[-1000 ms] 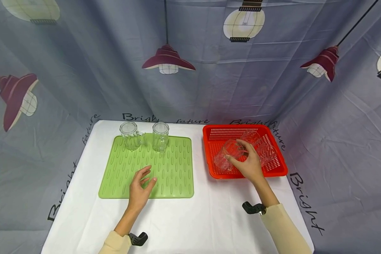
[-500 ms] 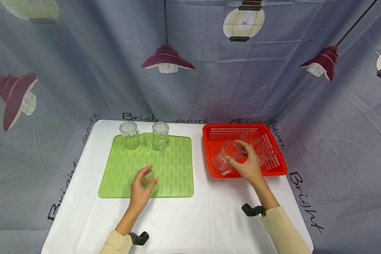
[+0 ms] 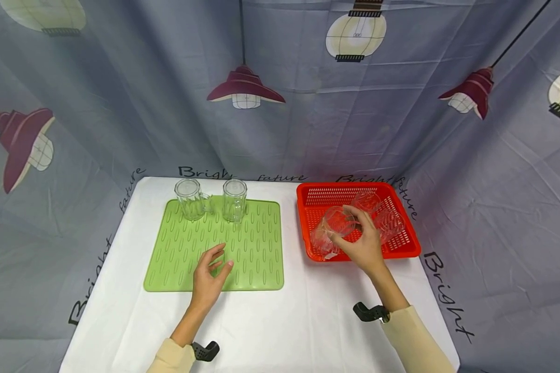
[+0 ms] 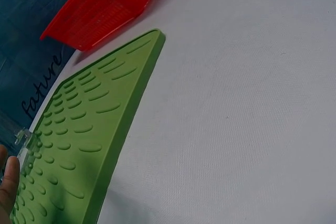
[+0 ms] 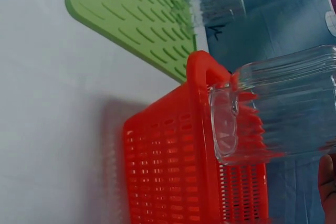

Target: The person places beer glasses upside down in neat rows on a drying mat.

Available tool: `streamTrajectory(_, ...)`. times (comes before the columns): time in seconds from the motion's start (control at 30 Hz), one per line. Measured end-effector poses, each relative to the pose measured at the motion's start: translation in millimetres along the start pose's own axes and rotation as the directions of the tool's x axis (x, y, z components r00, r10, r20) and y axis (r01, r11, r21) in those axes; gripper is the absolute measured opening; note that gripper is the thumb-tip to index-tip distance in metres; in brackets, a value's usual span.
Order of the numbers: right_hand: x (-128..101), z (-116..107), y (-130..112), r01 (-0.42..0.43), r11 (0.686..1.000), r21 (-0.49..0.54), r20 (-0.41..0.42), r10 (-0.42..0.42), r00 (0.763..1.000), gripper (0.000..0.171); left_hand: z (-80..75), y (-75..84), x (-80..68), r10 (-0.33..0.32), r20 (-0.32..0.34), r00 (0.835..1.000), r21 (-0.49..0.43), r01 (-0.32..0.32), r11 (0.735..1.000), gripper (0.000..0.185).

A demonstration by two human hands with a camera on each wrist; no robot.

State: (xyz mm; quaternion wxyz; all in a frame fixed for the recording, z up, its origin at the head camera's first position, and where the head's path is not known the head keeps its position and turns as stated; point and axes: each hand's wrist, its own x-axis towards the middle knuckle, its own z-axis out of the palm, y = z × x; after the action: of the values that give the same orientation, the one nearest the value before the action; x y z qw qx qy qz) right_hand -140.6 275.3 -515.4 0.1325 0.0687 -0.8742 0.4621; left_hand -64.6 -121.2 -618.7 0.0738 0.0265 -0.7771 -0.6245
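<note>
My right hand [image 3: 361, 241] grips a clear glass mug [image 3: 321, 237] near its rim, thumb on the near side and fingers on the far side. This mug lies tilted over the red plastic basket [image 3: 322, 192], its base toward the front left. In the right wrist view the glass mug [image 5: 283, 108] shows large beside the basket rim, with a fingertip at its edge. More glass mugs [image 3: 388, 224] lie in the basket right of my hand. My left hand [image 3: 207, 282] hovers over the front of the green mat [image 3: 256, 243], fingers loosely bent and holding nothing.
Two glass mugs, one at the mat's back left [image 3: 191, 201] and a second mug [image 3: 235, 202] to its right, stand upright. A white cloth [image 3: 298, 321] covers the table. Grey printed curtains [image 3: 289, 129] enclose the back and sides.
The gripped mug has tilted slightly, its base shifting toward the front left. My right hand has moved a little left with it. My left hand has barely moved.
</note>
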Motion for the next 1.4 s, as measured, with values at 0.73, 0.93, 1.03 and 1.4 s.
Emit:
streamTrajectory(0.73,-9,7,-32,0.030,0.990,0.137,0.028,-0.035,0.999,0.077,-0.1,-2.3,-0.9,0.008,-0.012,1.000,-0.013,-0.008,1.000,0.052)
streamTrajectory(0.93,-11,13,-36,0.031,0.991,0.128,0.068,-0.040,0.997,0.078,0.2,-0.1,-3.2,-0.002,-0.010,1.000,-0.010,0.002,1.000,0.053)
streamTrajectory(1.03,-10,18,-28,0.044,0.991,0.129,0.066,-0.053,0.996,0.080,0.5,0.5,-3.2,-0.001,-0.012,1.000,-0.007,0.001,1.000,0.053)
streamTrajectory(1.4,-13,31,-34,0.050,0.980,0.190,0.097,-0.070,0.993,0.077,1.9,1.6,-2.9,0.006,-0.010,1.000,-0.015,-0.006,1.000,0.053)
